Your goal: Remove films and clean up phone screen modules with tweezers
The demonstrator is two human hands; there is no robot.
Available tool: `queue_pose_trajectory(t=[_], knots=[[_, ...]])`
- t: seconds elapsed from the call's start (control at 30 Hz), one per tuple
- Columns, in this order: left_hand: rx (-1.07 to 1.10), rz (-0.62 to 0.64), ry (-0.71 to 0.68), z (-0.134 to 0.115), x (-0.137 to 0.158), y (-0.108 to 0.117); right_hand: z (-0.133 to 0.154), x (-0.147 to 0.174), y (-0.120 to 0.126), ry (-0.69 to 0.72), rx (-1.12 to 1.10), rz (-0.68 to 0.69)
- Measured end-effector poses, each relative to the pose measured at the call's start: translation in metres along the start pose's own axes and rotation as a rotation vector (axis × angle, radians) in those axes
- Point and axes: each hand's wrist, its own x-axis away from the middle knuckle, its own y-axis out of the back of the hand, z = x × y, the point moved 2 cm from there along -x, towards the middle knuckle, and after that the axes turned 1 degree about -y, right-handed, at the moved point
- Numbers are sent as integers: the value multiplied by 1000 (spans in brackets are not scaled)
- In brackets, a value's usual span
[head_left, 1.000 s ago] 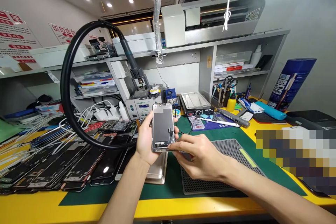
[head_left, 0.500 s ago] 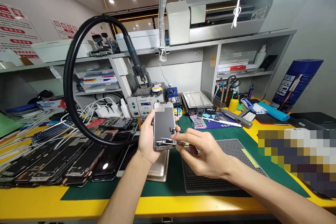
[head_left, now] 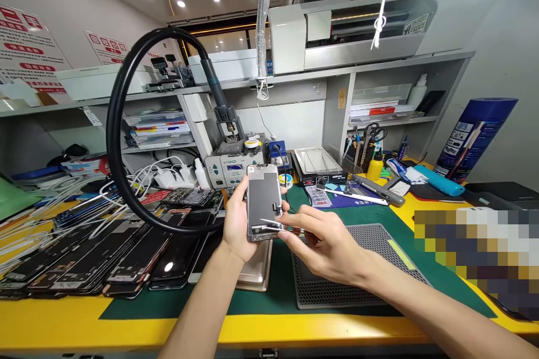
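1. Green mat point(head_left: 280, 291) covers much of the yellow bench, probably to protect it.
2. Grey honeycomb pad point(head_left: 370, 238) lies on the mat beneath the right forearm.
3. Right hand point(head_left: 326, 241): thumb and forefinger pinch the tweezers, perhaps for fine control.
4. Left hand point(head_left: 236, 221): fingers wrap the phone panel's sides, seemingly steadying it while leaving its inner face open.
5. Phone panel point(head_left: 261, 193) is held above the mat, tilted up, likely for a clear view.
6. Tweezers point(head_left: 273, 228) cross the panel's lower end, prongs apart; whether they touch it, I cannot tell.
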Motion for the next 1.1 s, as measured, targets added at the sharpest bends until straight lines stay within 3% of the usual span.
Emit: queue_pose_trajectory(t=[0.17, 1.1], knots=[[-37, 58, 26, 0, 0, 1, 1, 0, 0, 11, 6, 5], [-5, 45, -17, -2, 0, 1, -2, 1, 3, -35, -6, 22]])
